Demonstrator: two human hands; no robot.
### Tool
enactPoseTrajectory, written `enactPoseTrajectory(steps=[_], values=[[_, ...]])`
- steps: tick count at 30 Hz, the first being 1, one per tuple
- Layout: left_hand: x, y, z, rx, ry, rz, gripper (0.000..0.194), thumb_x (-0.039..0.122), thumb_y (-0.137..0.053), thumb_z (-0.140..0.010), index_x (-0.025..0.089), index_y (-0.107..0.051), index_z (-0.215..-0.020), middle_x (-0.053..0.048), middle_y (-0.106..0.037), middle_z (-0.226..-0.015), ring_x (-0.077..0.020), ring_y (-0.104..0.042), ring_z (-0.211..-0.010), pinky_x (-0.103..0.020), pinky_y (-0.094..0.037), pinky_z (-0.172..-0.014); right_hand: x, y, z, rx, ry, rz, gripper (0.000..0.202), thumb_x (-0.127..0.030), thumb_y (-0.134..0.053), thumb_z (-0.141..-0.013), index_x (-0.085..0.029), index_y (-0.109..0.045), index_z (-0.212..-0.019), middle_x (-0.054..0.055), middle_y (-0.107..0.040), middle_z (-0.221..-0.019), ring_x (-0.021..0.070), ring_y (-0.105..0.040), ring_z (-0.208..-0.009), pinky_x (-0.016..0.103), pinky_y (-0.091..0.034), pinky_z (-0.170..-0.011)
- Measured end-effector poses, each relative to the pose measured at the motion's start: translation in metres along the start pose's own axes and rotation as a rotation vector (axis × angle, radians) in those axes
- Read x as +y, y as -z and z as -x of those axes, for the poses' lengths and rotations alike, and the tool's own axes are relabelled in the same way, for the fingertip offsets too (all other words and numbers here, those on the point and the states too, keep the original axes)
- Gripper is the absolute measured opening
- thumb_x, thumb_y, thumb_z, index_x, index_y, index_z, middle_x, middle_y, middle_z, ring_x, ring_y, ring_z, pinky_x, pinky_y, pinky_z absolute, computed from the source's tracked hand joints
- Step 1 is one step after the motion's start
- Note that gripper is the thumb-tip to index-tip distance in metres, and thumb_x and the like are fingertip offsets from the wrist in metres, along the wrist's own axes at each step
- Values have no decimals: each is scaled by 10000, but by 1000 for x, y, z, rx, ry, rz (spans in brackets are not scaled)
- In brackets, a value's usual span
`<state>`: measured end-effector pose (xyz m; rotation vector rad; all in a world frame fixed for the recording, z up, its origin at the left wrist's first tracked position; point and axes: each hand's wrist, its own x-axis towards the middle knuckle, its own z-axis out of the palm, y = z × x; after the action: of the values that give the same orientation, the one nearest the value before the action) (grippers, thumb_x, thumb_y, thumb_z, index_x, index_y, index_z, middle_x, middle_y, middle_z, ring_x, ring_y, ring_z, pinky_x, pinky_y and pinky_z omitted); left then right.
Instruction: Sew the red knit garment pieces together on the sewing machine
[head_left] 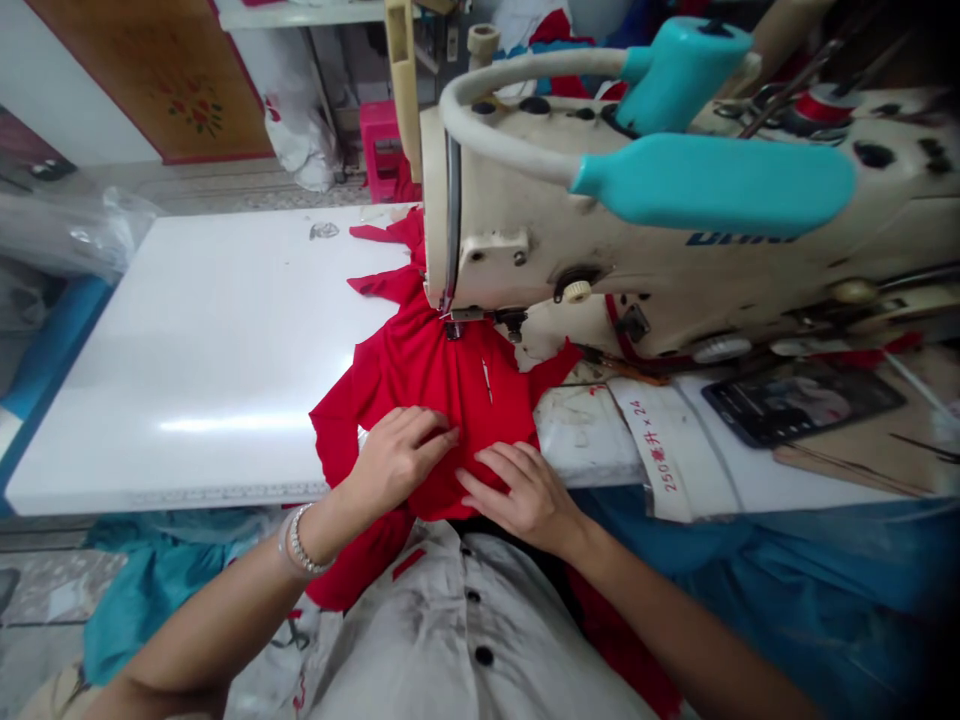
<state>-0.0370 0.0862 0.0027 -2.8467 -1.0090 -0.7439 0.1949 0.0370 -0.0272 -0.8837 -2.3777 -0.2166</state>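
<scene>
Red fabric (420, 350) lies bunched across the front of the white table and under the needle area of a cream sewing machine (510, 220). My left hand (405, 450) rests on the fabric's near left part, its fingers bent and pointing right. On the near right part lies my right hand (517, 490), palm down with fingers spread. The two hands are a short way apart. A narrow slit with something pale in it shows in the fabric ahead of my right hand. Part of the fabric hangs over the table's edge toward my lap.
A phone (802, 400) lies on the right of the white table (210, 350), beside a printed cardboard strip (667, 450). Scissors (630, 368) are near the machine base. A turquoise lamp (720, 180) sits on the machine. Blue cloth (787, 580) hangs at right.
</scene>
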Motion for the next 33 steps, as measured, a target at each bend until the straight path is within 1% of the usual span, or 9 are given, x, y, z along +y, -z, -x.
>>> enactPoseTrajectory(steps=[6,9,13,18,20,23,28,30,33], values=[[2,-3,-1,-48,114,103,270,266,-467,-1049,161,-703,-1125,-19,-656,-796,-99,-600,-604,-193,-393,-497,-2,0,2,-19,-18,-5,282,-349,-691,-922,-220,-720,-1171,89,-695,-1090,237,-593,-1079,404,-472,-969],[3,-6,-1,-28,177,142,222,277,-498,-1036,157,-680,-1082,-26,-692,-827,-122,-665,-685,-199,-472,-570,-2,0,3,-13,-19,-12,292,-348,-685,-925,-217,-715,-1185,93,-688,-1101,239,-583,-1089,409,-463,-975],[5,-8,1,35,333,169,260,356,-557,-1011,154,-591,-1171,-39,-730,-869,-162,-700,-764,-249,-538,-683,-3,-1,5,-13,-36,-26,306,-346,-677,-932,-215,-707,-1206,93,-687,-1127,241,-571,-1113,409,-452,-992],[-1,1,-2,-25,562,154,383,533,-708,-868,167,-602,-828,4,-657,-687,-134,-597,-574,-228,-410,-524,-5,-2,6,-24,-64,-41,318,-368,-672,-935,-221,-708,-1214,91,-686,-1143,240,-566,-1129,402,-445,-999],[-6,5,-5,-53,595,146,425,565,-715,-844,167,-605,-743,-1,-642,-662,-135,-570,-569,-237,-380,-527,-5,-2,6,-27,-69,-43,325,-368,-671,-934,-220,-706,-1221,92,-683,-1150,242,-562,-1137,400,-439,-1004],[-6,8,-8,-61,553,227,341,478,-679,-912,165,-666,-778,-22,-679,-724,-144,-592,-648,-249,-409,-605,-6,-2,6,-28,-78,-45,322,-364,-661,-940,-214,-707,-1222,95,-677,-1160,244,-550,-1146,396,-425,-1015],[0,-1,-10,-20,497,251,131,307,-655,-955,202,-732,-935,-38,-745,-923,-182,-670,-846,-303,-438,-788,-9,-2,3,-34,-86,-32,367,-433,-613,-960,-244,-695,-1264,106,-655,-1140,259,-525,-1130,413,-403,-996],[-11,-2,-12,-20,528,293,146,274,-605,-976,191,-723,-956,-43,-758,-935,-183,-686,-848,-301,-456,-808,-11,-3,1,-43,-87,-29,421,-509,-586,-957,-271,-684,-1291,114,-644,-1129,276,-512,-1119,435,-394,-973],[-44,7,-17,1,681,322,203,259,-536,-973,154,-709,-986,-74,-770,-969,-191,-702,-838,-276,-496,-776,-13,-3,-2,-70,-91,-20,495,-596,-553,-943,-282,-676,-1306,131,-631,-1144,298,-497,-1120,462,-382,-950]])
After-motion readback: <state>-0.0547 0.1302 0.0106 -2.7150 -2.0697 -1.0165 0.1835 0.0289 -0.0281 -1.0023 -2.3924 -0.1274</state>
